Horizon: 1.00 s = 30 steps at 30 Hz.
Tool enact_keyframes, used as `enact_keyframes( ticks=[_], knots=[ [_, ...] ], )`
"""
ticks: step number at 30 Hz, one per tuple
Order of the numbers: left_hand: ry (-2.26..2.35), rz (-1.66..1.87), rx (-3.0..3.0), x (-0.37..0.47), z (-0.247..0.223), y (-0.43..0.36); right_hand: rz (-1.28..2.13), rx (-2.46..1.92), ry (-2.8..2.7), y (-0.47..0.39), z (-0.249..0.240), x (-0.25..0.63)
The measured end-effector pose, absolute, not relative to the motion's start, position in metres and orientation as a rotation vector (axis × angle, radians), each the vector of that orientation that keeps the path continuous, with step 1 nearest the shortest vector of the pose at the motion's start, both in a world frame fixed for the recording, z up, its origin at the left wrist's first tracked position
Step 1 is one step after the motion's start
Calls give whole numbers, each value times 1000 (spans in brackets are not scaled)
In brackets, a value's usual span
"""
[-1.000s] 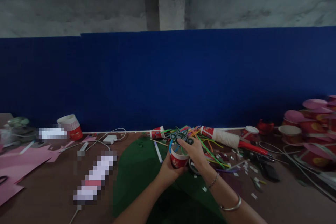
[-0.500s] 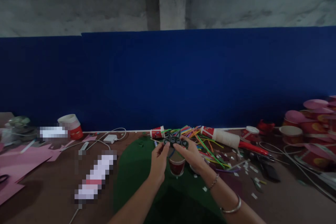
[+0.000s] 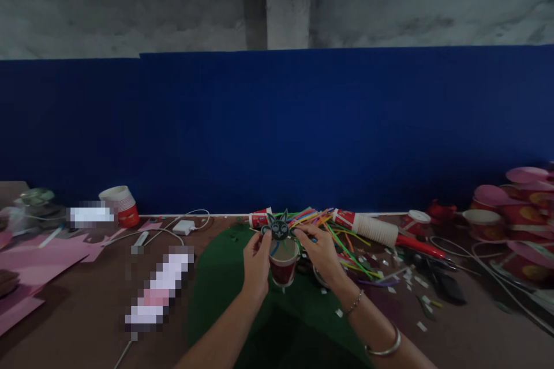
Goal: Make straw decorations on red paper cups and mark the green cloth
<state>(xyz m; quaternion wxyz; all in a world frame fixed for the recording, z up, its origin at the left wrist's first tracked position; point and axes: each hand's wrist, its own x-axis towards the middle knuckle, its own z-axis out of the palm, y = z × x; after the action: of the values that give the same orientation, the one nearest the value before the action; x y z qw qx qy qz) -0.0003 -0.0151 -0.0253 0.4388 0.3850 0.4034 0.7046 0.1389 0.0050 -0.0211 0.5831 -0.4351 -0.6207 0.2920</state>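
Observation:
Both hands pinch the edges of a small dark cutout with pointed ears and a face, one hand on each side. My left hand has its fingers closed on the cutout's left edge, and my right hand is closed on its right edge. Just below and behind the cutout stands a red paper cup on green material, with thin coloured strips inside. Colourful thin sticks lie beyond my right hand.
A row of nested cups lies at the back right, near white scraps and a black object. Decorated red cups crowd the far right. Pink paper, a cup stack and a white charger are at left.
The cutout now shows its face and ears upright between my hands, where it looked folded or bunched before. My hands have moved slightly apart, and the cup sits a little further left in view.

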Motion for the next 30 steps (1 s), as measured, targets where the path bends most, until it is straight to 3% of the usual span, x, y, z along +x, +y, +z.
enact_keyframes(
  ticks=[13,23,30],
  knots=[
    [1002,1644,978,1,-25,-16,745,-1036,-1483,6,-21,138],
    [1037,1557,988,0,-28,-14,558,-1104,-1595,7,-24,140],
    [1006,1590,937,-2,-29,-11,699,-1101,-1519,5,-18,142]
  ],
)
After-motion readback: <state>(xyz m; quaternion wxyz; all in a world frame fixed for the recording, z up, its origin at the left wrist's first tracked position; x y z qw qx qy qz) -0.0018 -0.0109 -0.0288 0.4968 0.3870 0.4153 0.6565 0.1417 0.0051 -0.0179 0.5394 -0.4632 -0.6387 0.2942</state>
